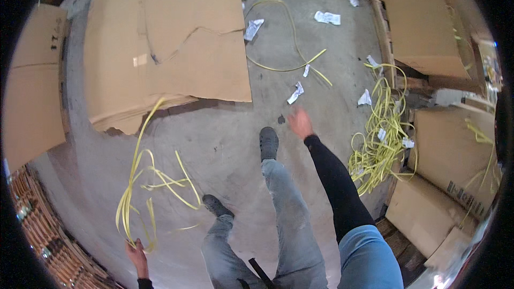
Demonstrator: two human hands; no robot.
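Grasping a bunch of yellow strapping (127, 195) in our left hand (137, 257), we have its loops spread ahead of our fingers; our blurred right hand (300, 123) is near a crumpled white scrap (295, 92), its closure impossible to tell.

Left hand (137, 257) is curling in a grip, reaching out leftward; right arm (340, 187) is stretching forward and inward, right hand (301, 123) blurring, finger pose unclear.
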